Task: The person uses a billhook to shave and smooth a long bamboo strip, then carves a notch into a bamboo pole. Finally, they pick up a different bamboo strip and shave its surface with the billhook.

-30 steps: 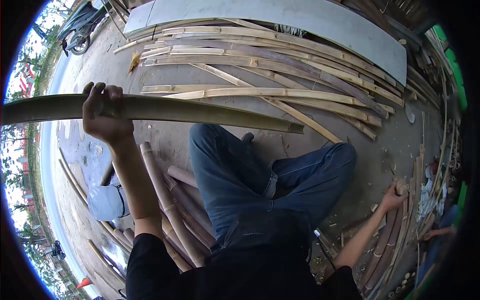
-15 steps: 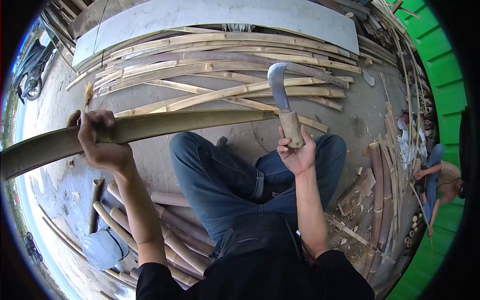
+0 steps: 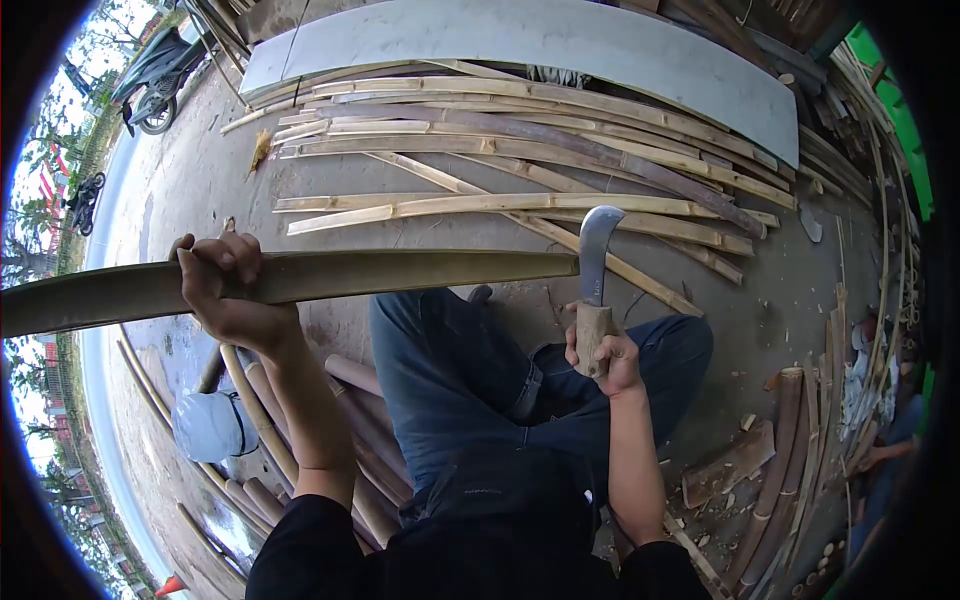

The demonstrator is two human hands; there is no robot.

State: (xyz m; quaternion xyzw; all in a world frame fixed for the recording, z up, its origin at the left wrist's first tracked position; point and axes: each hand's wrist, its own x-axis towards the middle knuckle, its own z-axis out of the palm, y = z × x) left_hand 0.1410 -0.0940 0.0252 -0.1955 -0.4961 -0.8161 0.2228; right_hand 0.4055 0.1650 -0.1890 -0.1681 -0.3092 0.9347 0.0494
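Observation:
My left hand (image 3: pixel 235 285) is wrapped round a long split bamboo strip (image 3: pixel 400 272), which lies across the view from the left edge. In my right hand (image 3: pixel 610 355) is a hooked knife (image 3: pixel 594 250), gripped by its thick wooden handle with the curved blade pointing up. The right end of the strip is right beside the blade; whether they touch I cannot tell. Beyond the strip, split bamboo pieces (image 3: pixel 480 205) lie in a loose pile on the ground.
Round bamboo poles (image 3: pixel 375 440) and a white wrapped container (image 3: pixel 208 425) lie at the left. A pale board (image 3: pixel 480 40) is behind the pile. Brown poles (image 3: pixel 775 480) and wood chips are at the right, near another person's arm (image 3: pixel 890 452). A motorbike (image 3: pixel 160 85) stands far left.
The view has turned toward the left. My right hand has closed more firmly round the knife handle, and the blade stands more upright. The strip's end is now closer to the blade.

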